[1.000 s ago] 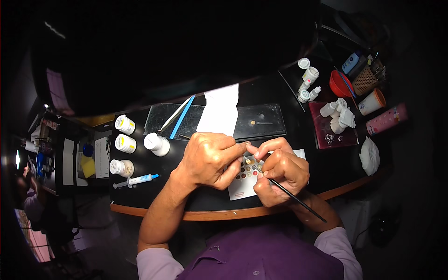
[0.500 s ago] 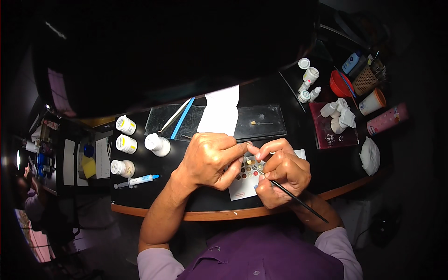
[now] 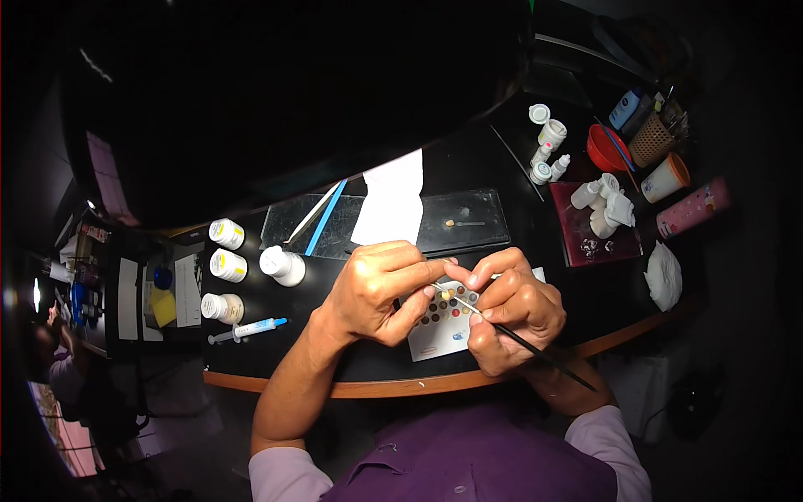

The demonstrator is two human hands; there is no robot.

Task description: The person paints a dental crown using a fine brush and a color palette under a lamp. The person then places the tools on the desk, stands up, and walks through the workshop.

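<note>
Dark surface (image 3: 242,356) bearing a white dotted card (image 3: 433,343). Above the card, the right hand (image 3: 523,309) grips a slim brush (image 3: 525,341); the left hand (image 3: 381,289) is pinched, apparently on a small pale piece (image 3: 446,294). Brushwork seems in hand; the next stroke calls for steadiness.

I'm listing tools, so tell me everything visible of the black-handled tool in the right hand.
The black-handled tool is slim and straight, its front section lighter and metallic-looking. Held between thumb and fingers of the right hand, it slants, rear end toward the picture's lower right, front end pointing to the left hand. The tip is too small to make out.
</note>
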